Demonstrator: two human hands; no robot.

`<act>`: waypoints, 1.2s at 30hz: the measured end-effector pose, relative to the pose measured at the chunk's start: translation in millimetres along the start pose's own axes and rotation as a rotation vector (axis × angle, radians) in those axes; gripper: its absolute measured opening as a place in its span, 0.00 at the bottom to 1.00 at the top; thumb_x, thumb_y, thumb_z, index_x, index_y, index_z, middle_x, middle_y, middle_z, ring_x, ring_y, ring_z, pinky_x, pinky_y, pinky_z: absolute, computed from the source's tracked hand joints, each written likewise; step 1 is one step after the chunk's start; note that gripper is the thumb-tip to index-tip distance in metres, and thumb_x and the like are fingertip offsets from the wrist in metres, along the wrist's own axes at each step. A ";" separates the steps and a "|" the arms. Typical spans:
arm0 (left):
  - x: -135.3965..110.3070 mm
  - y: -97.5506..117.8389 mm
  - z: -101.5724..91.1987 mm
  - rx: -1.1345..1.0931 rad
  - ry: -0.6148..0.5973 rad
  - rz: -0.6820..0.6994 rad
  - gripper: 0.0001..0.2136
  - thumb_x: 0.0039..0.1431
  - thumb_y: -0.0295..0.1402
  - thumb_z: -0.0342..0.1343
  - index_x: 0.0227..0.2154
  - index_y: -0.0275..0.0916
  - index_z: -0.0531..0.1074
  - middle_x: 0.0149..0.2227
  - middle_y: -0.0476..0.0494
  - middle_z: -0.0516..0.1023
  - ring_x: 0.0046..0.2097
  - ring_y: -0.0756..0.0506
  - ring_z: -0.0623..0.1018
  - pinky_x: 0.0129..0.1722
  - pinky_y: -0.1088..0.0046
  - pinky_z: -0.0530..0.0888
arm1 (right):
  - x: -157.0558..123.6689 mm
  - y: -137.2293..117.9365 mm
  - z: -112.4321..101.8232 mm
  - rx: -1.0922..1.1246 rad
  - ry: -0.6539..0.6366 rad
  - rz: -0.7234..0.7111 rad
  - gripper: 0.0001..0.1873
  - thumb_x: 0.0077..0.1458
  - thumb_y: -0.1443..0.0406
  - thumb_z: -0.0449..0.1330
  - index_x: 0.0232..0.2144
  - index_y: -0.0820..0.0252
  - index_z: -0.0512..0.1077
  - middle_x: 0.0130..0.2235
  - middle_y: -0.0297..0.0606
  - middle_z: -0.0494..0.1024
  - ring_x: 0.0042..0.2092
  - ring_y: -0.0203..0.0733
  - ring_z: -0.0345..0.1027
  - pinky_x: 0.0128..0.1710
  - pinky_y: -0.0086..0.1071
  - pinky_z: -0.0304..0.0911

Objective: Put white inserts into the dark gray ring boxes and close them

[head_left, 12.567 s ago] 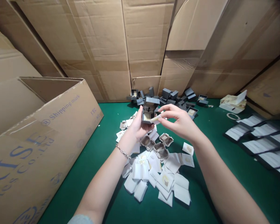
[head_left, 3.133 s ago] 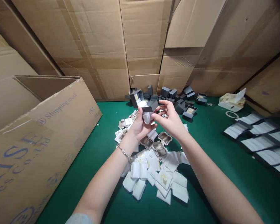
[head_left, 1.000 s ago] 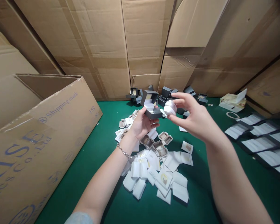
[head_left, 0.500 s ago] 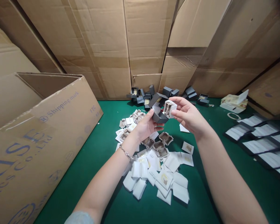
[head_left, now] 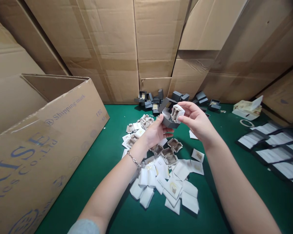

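My left hand grips a small dark grey hinged box with its lid tipped back. Between the fingers of my right hand is a small white box insert, brownish on its inner side. The insert sits at the right part of the open box, overlapping it; how deep it goes in is hard to tell. Below the hands lie loose brown-lined white inserts and a pile of folded white pads and cards on the green table.
Several dark grey small boxes stand along the back by the cardboard wall. A large open carton fills the left. To the right are a tissue pack, a tape ring and rows of dark boxes with white contents.
The white insert has moved closer into the open grey box, with both hands nearer together. The whole view has shifted slightly.
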State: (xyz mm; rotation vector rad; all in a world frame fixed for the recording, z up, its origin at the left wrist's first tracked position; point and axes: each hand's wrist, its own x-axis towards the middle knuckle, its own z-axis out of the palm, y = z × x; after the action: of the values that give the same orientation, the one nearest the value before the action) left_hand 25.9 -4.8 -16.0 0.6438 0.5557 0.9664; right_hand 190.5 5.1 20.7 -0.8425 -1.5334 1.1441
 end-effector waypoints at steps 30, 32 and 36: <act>-0.4 -4.5 -1.2 0.023 0.029 -0.027 0.23 0.46 0.56 0.58 0.32 0.39 0.73 0.29 0.47 0.75 0.32 0.48 0.75 0.37 0.69 0.71 | -7.4 -17.6 2.4 -0.462 -0.170 -0.047 0.16 0.50 0.65 0.59 0.44 0.54 0.68 0.46 0.37 0.74 0.47 0.44 0.69 0.51 0.42 0.64; -0.8 -4.0 -0.6 0.023 0.038 -0.026 0.23 0.46 0.56 0.59 0.32 0.39 0.73 0.29 0.47 0.76 0.32 0.48 0.75 0.37 0.69 0.71 | -8.5 -20.1 5.1 -0.546 -0.164 -0.069 0.16 0.50 0.66 0.58 0.44 0.54 0.68 0.46 0.37 0.74 0.47 0.44 0.69 0.50 0.41 0.64; -2.8 -2.6 1.0 0.031 0.030 -0.006 0.22 0.44 0.54 0.61 0.32 0.40 0.73 0.30 0.48 0.76 0.30 0.49 0.74 0.36 0.70 0.71 | -10.1 -23.8 14.5 -0.693 -0.121 -0.119 0.13 0.53 0.62 0.57 0.42 0.54 0.68 0.45 0.38 0.74 0.44 0.44 0.69 0.44 0.38 0.64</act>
State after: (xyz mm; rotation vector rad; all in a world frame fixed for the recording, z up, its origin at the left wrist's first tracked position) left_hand 26.8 -8.5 -16.8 0.6559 0.5997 0.9646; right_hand 179.8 -15.1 39.5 -1.1226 -2.0943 0.5719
